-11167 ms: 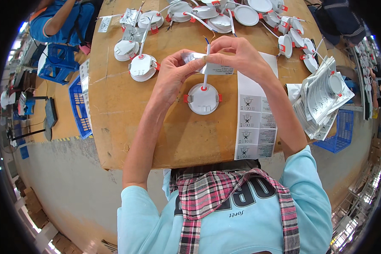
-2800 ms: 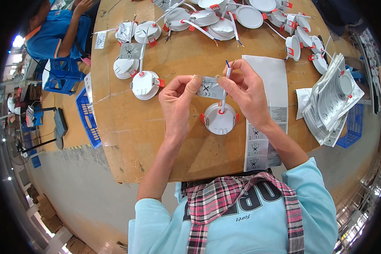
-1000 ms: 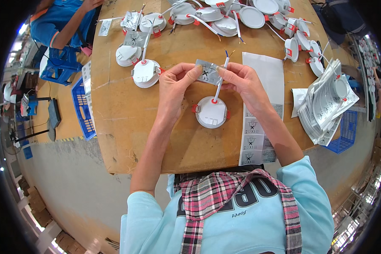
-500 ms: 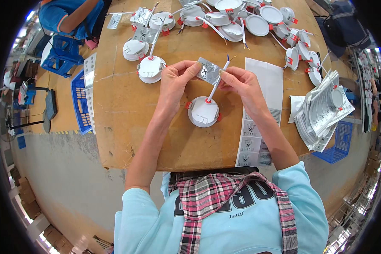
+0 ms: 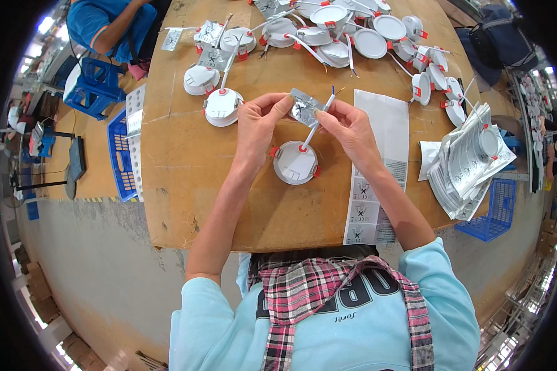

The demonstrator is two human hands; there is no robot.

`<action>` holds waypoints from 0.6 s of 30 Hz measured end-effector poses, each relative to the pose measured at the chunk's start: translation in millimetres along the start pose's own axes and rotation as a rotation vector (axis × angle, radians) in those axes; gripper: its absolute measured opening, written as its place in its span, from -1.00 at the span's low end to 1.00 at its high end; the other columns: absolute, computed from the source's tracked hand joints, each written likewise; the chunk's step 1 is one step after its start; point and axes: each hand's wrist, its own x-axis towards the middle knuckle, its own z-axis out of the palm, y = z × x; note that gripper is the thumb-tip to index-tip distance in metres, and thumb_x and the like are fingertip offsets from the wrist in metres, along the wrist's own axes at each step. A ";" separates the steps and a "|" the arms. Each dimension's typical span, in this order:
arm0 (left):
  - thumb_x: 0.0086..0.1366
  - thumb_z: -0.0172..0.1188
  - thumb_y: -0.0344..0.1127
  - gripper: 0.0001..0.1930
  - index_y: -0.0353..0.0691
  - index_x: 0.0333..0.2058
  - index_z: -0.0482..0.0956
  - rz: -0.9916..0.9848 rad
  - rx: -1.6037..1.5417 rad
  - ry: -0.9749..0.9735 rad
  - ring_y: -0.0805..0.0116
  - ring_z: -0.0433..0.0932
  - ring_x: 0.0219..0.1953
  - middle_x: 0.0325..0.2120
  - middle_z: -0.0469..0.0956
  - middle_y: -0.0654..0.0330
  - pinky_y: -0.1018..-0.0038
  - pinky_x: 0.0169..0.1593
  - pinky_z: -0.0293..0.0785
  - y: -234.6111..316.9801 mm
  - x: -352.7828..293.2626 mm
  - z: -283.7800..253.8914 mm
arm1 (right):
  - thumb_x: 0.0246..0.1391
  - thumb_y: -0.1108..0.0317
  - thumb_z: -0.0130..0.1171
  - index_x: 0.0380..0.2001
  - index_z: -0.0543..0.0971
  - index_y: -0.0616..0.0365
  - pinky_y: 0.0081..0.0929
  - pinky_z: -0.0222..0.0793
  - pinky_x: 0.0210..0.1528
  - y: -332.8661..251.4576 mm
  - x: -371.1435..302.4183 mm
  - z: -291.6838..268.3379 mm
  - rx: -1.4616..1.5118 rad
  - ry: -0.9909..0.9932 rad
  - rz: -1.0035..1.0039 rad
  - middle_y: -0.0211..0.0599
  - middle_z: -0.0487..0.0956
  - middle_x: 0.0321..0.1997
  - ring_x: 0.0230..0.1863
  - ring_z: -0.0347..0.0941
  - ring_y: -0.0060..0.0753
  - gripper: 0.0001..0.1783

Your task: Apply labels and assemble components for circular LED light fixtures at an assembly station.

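Observation:
A round white downlight [image 5: 295, 164] with red clips lies on the table in front of me, and its white cable [image 5: 310, 133] rises up between my hands. My left hand [image 5: 259, 123] pinches one end of a silver label [image 5: 304, 108] between thumb and forefinger. The label's other end meets the cable, where my right hand [image 5: 347, 127] is closed on both, thumb on top. Bare wire ends stick out beyond the right fingers. Left of my left hand sits a downlight [image 5: 223, 107] with a silver label [image 5: 215, 59] at its cable.
Many downlights [image 5: 370, 43] are heaped at the far side. A label sheet [image 5: 363, 204] lies under my right forearm; a stack of label sheets [image 5: 464, 164] stands at the right edge. Blue baskets [image 5: 490, 210] flank the table. A person in blue [image 5: 105, 28] sits far left.
My right thumb has shifted slightly left along the label, against the cable. The whole scene has shifted a little with my head; the downlight stays in place on the table.

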 end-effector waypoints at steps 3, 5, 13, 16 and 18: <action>0.25 0.17 -0.35 -0.80 -0.38 -0.26 0.61 -0.008 -0.049 0.023 0.51 0.56 -0.36 -0.43 0.62 0.21 0.56 -0.15 0.48 1.7 -2.3 3.3 | 0.04 0.24 0.24 -0.40 0.60 0.33 -0.66 0.30 -0.39 -10.4 -1.2 -4.0 -0.163 -0.060 0.060 -0.43 0.55 -0.52 -0.46 0.39 -0.69 -0.70; 0.25 0.17 -0.36 -0.81 -0.37 -0.26 0.61 0.001 -0.048 0.024 0.54 0.55 -0.36 -0.42 0.62 0.22 0.59 -0.17 0.46 1.1 -2.4 3.8 | 0.03 0.23 0.25 -0.41 0.60 0.33 -0.66 0.28 -0.43 -5.8 -2.7 -2.6 -0.155 -0.063 0.032 -0.43 0.54 -0.54 -0.49 0.38 -0.69 -0.70; 0.25 0.18 -0.33 -0.76 -0.41 -0.22 0.59 -0.032 0.077 0.087 0.53 0.54 -0.35 -0.39 0.61 0.20 0.59 -0.19 0.43 -5.3 -2.1 2.1 | 0.01 0.23 0.27 -0.44 0.62 0.35 -0.65 0.24 -0.55 0.8 -9.3 3.0 -0.157 -0.031 0.054 -0.36 0.57 -0.55 -0.55 0.38 -0.67 -0.69; 0.22 0.20 -0.31 -0.64 -0.43 -0.08 0.47 0.051 0.137 0.136 0.46 0.52 -0.26 -0.29 0.58 0.13 0.53 -0.15 0.42 11.6 -2.6 3.5 | 0.02 0.25 0.26 -0.44 0.62 0.34 -0.67 0.28 -0.50 -4.9 -9.2 3.6 -0.171 -0.005 0.044 -0.35 0.58 -0.55 -0.53 0.40 -0.67 -0.71; 0.20 0.23 -0.30 -0.56 -0.44 -0.01 0.40 0.129 0.176 0.203 0.41 0.50 -0.20 -0.24 0.55 0.10 0.48 -0.12 0.41 16.4 -12.5 13.0 | 0.03 0.26 0.26 -0.45 0.63 0.34 -0.69 0.31 -0.45 -6.3 -5.8 -0.9 -0.066 0.073 0.003 -0.34 0.58 -0.55 -0.51 0.43 -0.68 -0.72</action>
